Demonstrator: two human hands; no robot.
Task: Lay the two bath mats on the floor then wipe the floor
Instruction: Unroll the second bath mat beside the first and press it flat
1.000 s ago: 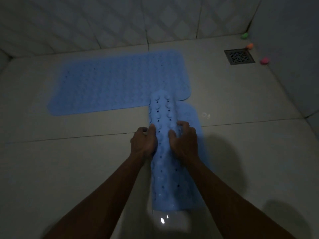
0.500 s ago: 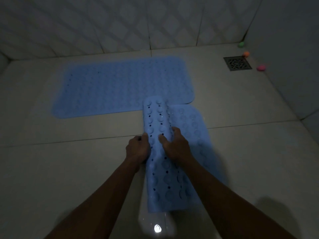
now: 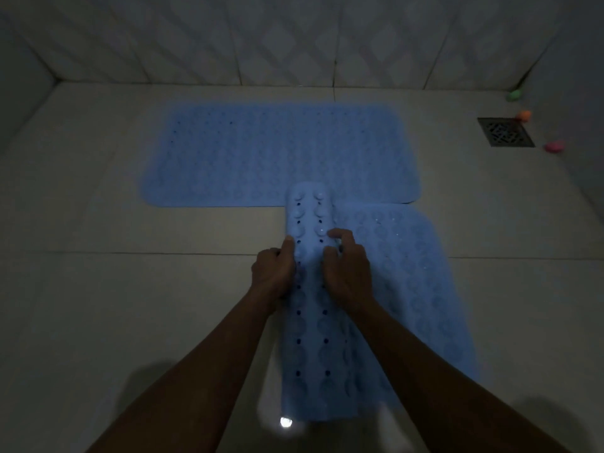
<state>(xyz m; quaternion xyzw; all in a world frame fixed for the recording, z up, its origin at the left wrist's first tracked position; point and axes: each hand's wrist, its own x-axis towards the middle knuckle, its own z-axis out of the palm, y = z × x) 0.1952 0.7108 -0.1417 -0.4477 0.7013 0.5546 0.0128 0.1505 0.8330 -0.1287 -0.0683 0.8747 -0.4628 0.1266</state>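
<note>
The floor is pale tile, dim under poor light; on its far part lies the first bath mat, blue and flat, spread crosswise close to the tiled wall. Nearer the person, the left hand grips the left edge of the second bath mat, fingers curled round it and thumb on top; this mat is partly rolled, its suction cups facing up along the roll, and its far end overlaps the near edge of the first mat. The right hand presses on the top of the same roll, fingers bent and closed upon it; right of the roll the unrolled part lies flat on the floor. Farther right, by the side wall, sit a dark square drain and, close around it, three small coloured objects, green, orange and pink.
</note>
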